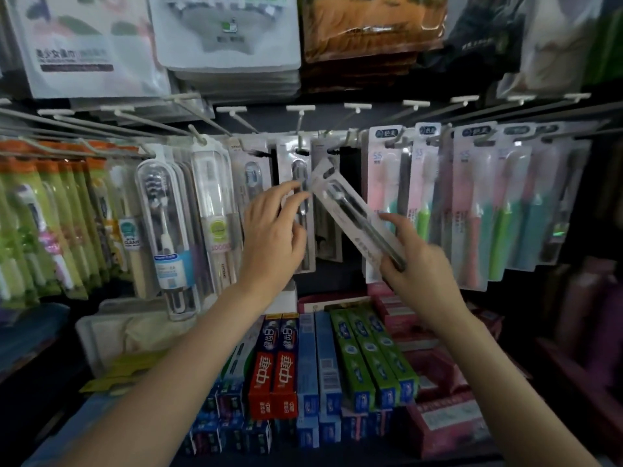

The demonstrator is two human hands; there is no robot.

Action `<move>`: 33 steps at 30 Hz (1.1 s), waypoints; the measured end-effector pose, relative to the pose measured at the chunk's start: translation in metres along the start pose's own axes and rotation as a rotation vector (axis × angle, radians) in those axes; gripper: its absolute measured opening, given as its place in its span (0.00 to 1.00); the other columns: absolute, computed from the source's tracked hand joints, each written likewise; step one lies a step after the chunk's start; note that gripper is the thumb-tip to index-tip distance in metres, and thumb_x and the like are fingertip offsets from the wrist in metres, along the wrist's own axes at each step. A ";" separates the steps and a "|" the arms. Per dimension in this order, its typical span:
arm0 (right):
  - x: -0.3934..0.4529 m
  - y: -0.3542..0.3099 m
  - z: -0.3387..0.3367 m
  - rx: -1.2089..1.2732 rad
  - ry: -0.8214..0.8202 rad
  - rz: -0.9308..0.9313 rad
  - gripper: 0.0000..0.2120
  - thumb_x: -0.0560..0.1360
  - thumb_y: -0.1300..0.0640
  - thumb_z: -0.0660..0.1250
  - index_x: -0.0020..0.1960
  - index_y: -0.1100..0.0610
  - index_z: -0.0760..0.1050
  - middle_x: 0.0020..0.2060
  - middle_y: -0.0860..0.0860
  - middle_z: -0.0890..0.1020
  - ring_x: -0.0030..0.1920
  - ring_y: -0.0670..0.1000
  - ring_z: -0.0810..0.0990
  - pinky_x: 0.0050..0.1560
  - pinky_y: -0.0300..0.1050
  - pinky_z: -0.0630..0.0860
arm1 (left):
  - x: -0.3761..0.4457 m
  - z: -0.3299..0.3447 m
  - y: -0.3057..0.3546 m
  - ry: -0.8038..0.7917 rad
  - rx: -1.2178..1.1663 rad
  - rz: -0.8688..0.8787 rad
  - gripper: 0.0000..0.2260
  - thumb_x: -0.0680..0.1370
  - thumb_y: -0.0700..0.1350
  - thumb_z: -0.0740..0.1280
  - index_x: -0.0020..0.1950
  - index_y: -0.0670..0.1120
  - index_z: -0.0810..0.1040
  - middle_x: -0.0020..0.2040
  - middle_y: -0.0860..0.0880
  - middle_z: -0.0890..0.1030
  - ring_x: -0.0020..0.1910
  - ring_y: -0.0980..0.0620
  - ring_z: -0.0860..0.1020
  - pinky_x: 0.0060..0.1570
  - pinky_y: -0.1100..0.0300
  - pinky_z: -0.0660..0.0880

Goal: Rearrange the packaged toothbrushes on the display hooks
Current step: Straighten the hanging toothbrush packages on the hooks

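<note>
My right hand [418, 264] grips the lower end of a clear pack with a dark toothbrush [350, 210], tilted so its top points up and left toward the middle hooks [300, 124]. My left hand [274, 230] reaches up with its fingers spread, and the fingertips touch a hanging pack with a dark toothbrush [300, 183] on the middle hook. Whether those fingers pinch it cannot be made out. Pink and green toothbrush packs [472, 203] hang in rows at the right. White and clear-cased toothbrushes [168, 230] hang at the left.
Toothpaste boxes [323, 365] in red, blue and green lie on the shelf below my arms. Green and orange packs [50, 214] fill the far-left hooks. Bagged goods [222, 35] hang on the row above. Several hook ends with white tags [357, 107] stick out toward me.
</note>
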State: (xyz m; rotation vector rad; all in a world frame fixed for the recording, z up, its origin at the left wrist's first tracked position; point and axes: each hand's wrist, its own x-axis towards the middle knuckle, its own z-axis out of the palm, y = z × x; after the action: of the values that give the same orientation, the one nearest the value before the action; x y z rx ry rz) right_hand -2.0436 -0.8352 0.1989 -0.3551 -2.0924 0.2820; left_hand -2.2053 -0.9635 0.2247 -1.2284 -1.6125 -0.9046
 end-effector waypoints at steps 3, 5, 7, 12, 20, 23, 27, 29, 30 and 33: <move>0.015 -0.009 -0.002 0.114 0.014 0.060 0.25 0.73 0.64 0.64 0.68 0.52 0.64 0.38 0.50 0.78 0.32 0.51 0.78 0.32 0.49 0.77 | 0.005 0.006 0.005 0.002 -0.050 -0.011 0.18 0.74 0.40 0.56 0.62 0.42 0.74 0.63 0.44 0.72 0.64 0.49 0.66 0.66 0.53 0.60; 0.022 -0.015 -0.001 0.182 0.016 0.082 0.23 0.74 0.64 0.64 0.67 0.52 0.65 0.41 0.50 0.79 0.33 0.49 0.79 0.31 0.41 0.76 | 0.007 0.008 0.006 0.012 -0.055 -0.036 0.19 0.73 0.40 0.56 0.62 0.42 0.74 0.63 0.43 0.73 0.64 0.49 0.66 0.65 0.55 0.59; 0.025 -0.019 0.003 0.266 0.018 0.137 0.21 0.75 0.64 0.64 0.66 0.53 0.66 0.42 0.47 0.77 0.34 0.43 0.78 0.30 0.34 0.75 | 0.007 0.010 0.007 0.013 -0.058 -0.053 0.18 0.74 0.39 0.58 0.62 0.41 0.74 0.63 0.43 0.73 0.64 0.49 0.66 0.65 0.57 0.58; 0.019 -0.027 0.019 0.549 0.086 0.277 0.19 0.76 0.64 0.64 0.65 0.53 0.68 0.46 0.47 0.79 0.37 0.46 0.80 0.35 0.39 0.78 | 0.006 0.012 0.008 0.021 -0.108 -0.095 0.18 0.73 0.33 0.63 0.63 0.40 0.74 0.64 0.43 0.72 0.65 0.48 0.66 0.66 0.56 0.60; 0.025 -0.033 0.034 0.523 0.096 0.315 0.18 0.78 0.61 0.62 0.66 0.54 0.64 0.42 0.42 0.72 0.38 0.36 0.73 0.37 0.25 0.69 | 0.004 0.019 0.011 -0.117 -0.307 -0.225 0.18 0.78 0.37 0.60 0.68 0.44 0.68 0.64 0.46 0.70 0.62 0.53 0.70 0.63 0.62 0.65; 0.022 -0.029 0.035 0.396 0.052 0.275 0.20 0.77 0.55 0.63 0.68 0.55 0.64 0.54 0.51 0.73 0.48 0.46 0.74 0.48 0.36 0.72 | 0.005 0.027 0.016 -0.144 -0.407 -0.319 0.19 0.79 0.40 0.61 0.69 0.48 0.66 0.64 0.48 0.70 0.60 0.57 0.69 0.60 0.64 0.65; 0.005 -0.015 0.017 0.176 0.075 0.165 0.14 0.77 0.58 0.63 0.63 0.57 0.71 0.54 0.47 0.68 0.52 0.47 0.73 0.55 0.41 0.74 | 0.003 0.031 0.017 -0.054 -0.353 -0.303 0.17 0.78 0.38 0.61 0.67 0.47 0.70 0.58 0.50 0.69 0.58 0.57 0.68 0.57 0.70 0.60; 0.005 -0.006 0.004 0.130 0.156 0.140 0.10 0.76 0.62 0.63 0.57 0.59 0.75 0.52 0.50 0.74 0.49 0.49 0.76 0.52 0.41 0.75 | 0.002 0.034 0.018 -0.046 -0.370 -0.303 0.16 0.78 0.37 0.61 0.65 0.46 0.71 0.57 0.52 0.68 0.57 0.57 0.68 0.58 0.68 0.63; 0.009 -0.002 0.000 0.107 0.182 0.137 0.10 0.76 0.62 0.63 0.57 0.60 0.75 0.51 0.52 0.75 0.49 0.50 0.76 0.51 0.41 0.74 | 0.001 0.035 0.020 -0.055 -0.380 -0.307 0.16 0.78 0.37 0.61 0.65 0.46 0.71 0.57 0.52 0.68 0.57 0.57 0.69 0.59 0.65 0.66; 0.018 0.010 -0.007 0.099 0.192 0.184 0.11 0.76 0.61 0.64 0.58 0.60 0.74 0.51 0.51 0.73 0.48 0.50 0.74 0.52 0.43 0.74 | 0.003 0.041 0.026 -0.096 -0.420 -0.319 0.16 0.78 0.38 0.61 0.66 0.47 0.71 0.58 0.50 0.70 0.59 0.55 0.72 0.59 0.61 0.69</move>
State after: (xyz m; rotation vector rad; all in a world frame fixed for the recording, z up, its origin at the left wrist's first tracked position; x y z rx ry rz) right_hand -2.0457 -0.8186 0.2132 -0.4969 -1.8532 0.4411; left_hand -2.1891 -0.9184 0.2142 -1.3295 -1.7838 -1.4622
